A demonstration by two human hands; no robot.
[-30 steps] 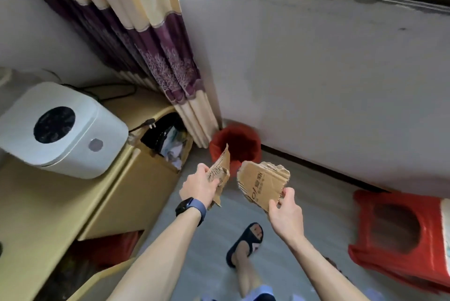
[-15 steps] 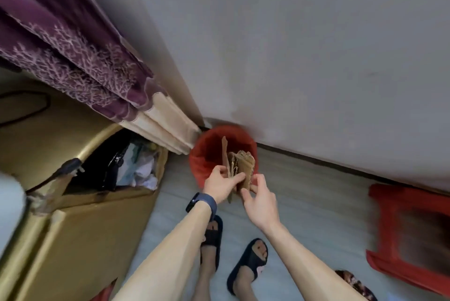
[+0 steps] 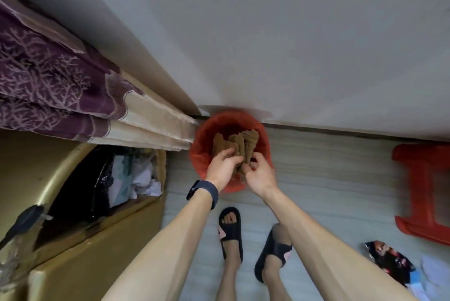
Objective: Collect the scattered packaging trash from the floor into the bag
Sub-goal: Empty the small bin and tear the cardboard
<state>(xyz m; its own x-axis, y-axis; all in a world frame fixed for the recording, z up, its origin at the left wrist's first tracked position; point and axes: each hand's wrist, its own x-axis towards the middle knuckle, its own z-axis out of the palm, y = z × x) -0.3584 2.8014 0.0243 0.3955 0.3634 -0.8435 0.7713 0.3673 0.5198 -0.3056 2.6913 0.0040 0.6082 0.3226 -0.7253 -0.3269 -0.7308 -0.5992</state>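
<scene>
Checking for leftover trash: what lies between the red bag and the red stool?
Head view shows only bare floor between red bag and red stool.

Purple-and-cream curtain (image 3: 60, 96) hangs at upper left, hem just above a gold cabinet (image 3: 73, 271). Cabinet's open cavity holds a black bag (image 3: 102, 179) and crumpled white paper (image 3: 143, 179). Grey wall (image 3: 292, 33) meets pale wood-grain floor (image 3: 328, 174). Red plastic stool (image 3: 423, 193) at right edge, partly cut off. Black slide sandals (image 3: 230, 232) on both feet, lower centre.
</scene>
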